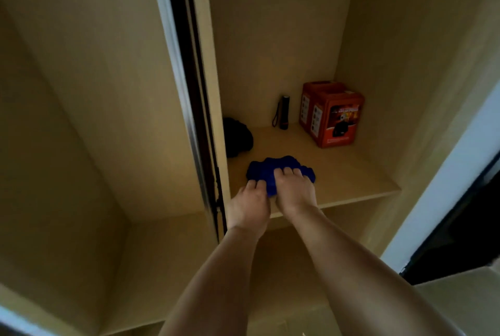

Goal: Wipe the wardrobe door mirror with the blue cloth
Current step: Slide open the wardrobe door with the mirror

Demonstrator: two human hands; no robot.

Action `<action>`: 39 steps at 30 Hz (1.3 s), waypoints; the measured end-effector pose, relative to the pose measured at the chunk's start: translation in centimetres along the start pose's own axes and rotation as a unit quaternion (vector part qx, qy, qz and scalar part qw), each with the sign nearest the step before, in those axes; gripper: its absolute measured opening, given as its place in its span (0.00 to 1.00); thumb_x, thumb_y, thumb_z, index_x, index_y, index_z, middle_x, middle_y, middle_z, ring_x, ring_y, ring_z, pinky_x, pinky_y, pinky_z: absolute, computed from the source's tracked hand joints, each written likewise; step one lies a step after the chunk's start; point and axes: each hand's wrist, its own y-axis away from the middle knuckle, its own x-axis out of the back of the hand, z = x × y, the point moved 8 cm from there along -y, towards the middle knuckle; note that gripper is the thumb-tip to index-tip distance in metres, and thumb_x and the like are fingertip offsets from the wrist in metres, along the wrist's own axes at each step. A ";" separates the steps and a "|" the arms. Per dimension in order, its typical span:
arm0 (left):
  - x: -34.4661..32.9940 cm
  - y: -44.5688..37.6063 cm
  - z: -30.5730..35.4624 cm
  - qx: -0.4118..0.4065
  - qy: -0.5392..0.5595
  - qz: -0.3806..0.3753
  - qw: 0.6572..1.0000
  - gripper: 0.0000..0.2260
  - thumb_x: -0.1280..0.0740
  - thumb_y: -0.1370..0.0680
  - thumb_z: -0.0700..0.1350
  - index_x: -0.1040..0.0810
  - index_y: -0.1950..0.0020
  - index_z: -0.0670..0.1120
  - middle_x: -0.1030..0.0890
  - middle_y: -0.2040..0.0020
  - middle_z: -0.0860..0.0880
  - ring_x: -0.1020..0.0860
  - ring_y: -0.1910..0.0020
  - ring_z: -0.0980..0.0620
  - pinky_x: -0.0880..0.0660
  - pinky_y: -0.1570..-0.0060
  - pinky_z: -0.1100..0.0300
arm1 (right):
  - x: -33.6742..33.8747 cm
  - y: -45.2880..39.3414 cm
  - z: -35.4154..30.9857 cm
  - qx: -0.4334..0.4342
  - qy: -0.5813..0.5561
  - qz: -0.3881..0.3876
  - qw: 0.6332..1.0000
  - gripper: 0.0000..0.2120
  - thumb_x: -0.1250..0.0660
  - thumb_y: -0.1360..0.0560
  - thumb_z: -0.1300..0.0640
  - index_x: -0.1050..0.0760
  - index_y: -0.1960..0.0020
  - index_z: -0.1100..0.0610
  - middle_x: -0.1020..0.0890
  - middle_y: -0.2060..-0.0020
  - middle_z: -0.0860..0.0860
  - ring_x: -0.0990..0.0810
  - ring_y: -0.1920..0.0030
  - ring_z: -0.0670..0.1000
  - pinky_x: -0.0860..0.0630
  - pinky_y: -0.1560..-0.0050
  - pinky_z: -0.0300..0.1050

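Both bare forearms are reaching up and forward to a wooden shelf [351, 173]. The left hand [250, 207] is curling its fingers onto the near-left edge of the blue cloth [281, 170], while the right hand [295, 192] is lying over it, fingers bent down onto the bunched fabric. Farther back are sitting a dark bundle [238, 136], a black flashlight [284, 112] and two red boxes [334, 116].
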 end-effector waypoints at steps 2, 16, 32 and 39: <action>2.2 1.2 0.0 -0.008 -0.006 0.045 0.999 0.07 0.45 0.20 0.46 0.30 0.46 0.48 0.25 0.50 0.50 0.24 0.53 0.50 0.32 0.68 0.57 | 1.5 0.9 -1.6 0.025 0.001 0.023 0.999 0.13 0.39 0.23 0.62 0.30 0.39 0.56 0.23 0.43 0.54 0.26 0.42 0.55 0.29 0.48 0.46; 13.1 -0.1 -7.7 0.199 0.139 0.167 0.956 0.07 0.43 0.22 0.42 0.31 0.45 0.50 0.26 0.48 0.50 0.30 0.60 0.52 0.34 0.65 0.56 | 11.7 0.1 -12.1 0.129 -0.060 0.120 0.983 0.07 0.41 0.22 0.64 0.26 0.47 0.57 0.20 0.57 0.53 0.25 0.63 0.52 0.34 0.68 0.45; 12.5 -1.7 -12.1 0.154 0.247 0.115 0.950 0.16 0.43 0.22 0.42 0.25 0.38 0.54 0.20 0.52 0.53 0.25 0.60 0.55 0.34 0.73 0.64 | 9.6 -3.2 -14.2 -0.049 -0.184 0.097 0.977 0.10 0.43 0.19 0.53 0.25 0.50 0.56 0.20 0.53 0.53 0.21 0.54 0.55 0.37 0.69 0.42; 12.3 -1.6 -11.9 0.149 0.245 0.127 0.949 0.12 0.42 0.20 0.47 0.23 0.41 0.56 0.21 0.58 0.56 0.29 0.68 0.63 0.37 0.76 0.65 | 8.4 -2.6 -13.7 -0.116 -0.296 0.087 0.944 0.12 0.43 0.19 0.52 0.26 0.40 0.54 0.20 0.45 0.53 0.22 0.47 0.55 0.31 0.60 0.44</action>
